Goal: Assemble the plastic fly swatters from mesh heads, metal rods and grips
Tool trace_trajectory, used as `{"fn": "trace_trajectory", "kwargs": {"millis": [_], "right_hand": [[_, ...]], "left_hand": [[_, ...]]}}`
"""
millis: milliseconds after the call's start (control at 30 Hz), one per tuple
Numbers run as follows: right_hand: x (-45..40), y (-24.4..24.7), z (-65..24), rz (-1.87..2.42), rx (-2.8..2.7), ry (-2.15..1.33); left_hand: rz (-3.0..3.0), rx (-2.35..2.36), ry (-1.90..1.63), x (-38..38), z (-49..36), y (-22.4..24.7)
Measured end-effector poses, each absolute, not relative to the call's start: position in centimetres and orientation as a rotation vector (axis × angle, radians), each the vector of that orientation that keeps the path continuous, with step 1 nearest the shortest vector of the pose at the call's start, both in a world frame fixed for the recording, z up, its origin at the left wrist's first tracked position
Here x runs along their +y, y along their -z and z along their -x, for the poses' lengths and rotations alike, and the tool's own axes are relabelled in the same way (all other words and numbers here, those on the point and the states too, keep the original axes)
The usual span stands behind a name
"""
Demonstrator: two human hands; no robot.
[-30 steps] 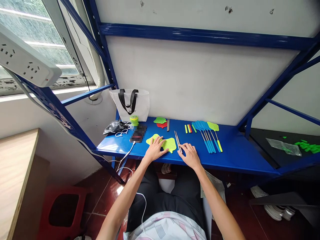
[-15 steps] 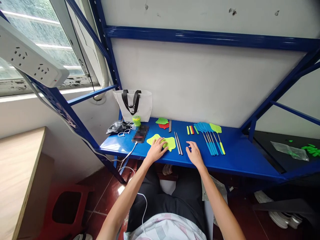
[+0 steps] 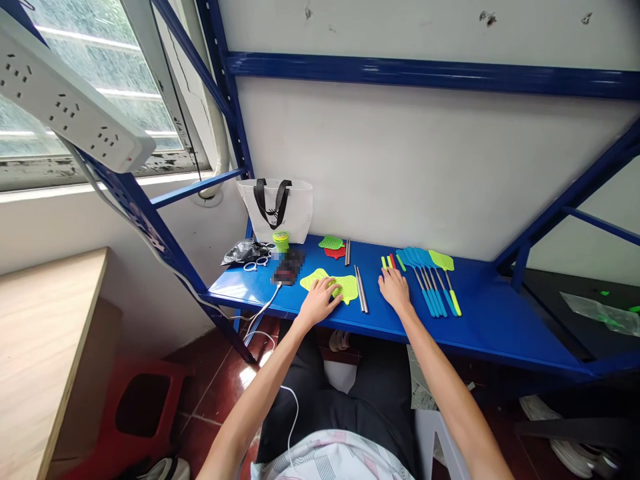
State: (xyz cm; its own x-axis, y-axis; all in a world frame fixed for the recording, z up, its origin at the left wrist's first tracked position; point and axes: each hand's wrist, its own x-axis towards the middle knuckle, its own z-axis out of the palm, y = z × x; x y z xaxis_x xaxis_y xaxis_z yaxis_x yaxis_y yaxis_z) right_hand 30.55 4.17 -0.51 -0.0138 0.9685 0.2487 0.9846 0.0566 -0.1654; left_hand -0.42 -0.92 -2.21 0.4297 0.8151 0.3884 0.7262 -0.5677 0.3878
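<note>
So, your left hand (image 3: 319, 302) is open, palm down and fingers spread, pressing on a pair of yellow-green mesh swatter heads (image 3: 346, 288) that lie on the blue shelf (image 3: 245, 291). It grips nothing and seems to be keeping them flat. Your right hand (image 3: 395, 291) is open and empty too, its fingers lightly curved, with the fingertips (image 3: 386, 272) just short of a small row of yellow, red and green tubes (image 3: 391, 263). Two metal rods (image 3: 361, 291) lie side by side between your hands, within easy reach of either.

Just past your right hand, blue-handled swatters (image 3: 429, 288) sit side by side, and the parts look sorted by kind. Farther back are red and green mesh heads (image 3: 333, 247), overlapping, with more rods (image 3: 347, 253) beside them. To your left sit a yellow-green spool (image 3: 281, 241), scissors (image 3: 253, 266), a black plastic bag (image 3: 239, 253) and a white tote bag (image 3: 275, 210). A blurred object (image 3: 289, 267) trails a white cable (image 3: 261, 312) over the shelf's front edge, the only thing lying near your left arm.
</note>
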Motion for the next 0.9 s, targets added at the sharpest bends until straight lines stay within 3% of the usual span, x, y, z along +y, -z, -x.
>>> {"fn": "trace_trajectory", "kwargs": {"millis": [300,900], "right_hand": [[-5.4,2.9,-30.6,1.784,-1.934,0.191],[-5.2,3.2,-29.8,1.910,-1.877,0.095]], "left_hand": [[-2.525,1.372,-0.849,-0.9,0.2,2.2],[-2.512,1.392,-0.841,-0.8,0.3,2.2]]}}
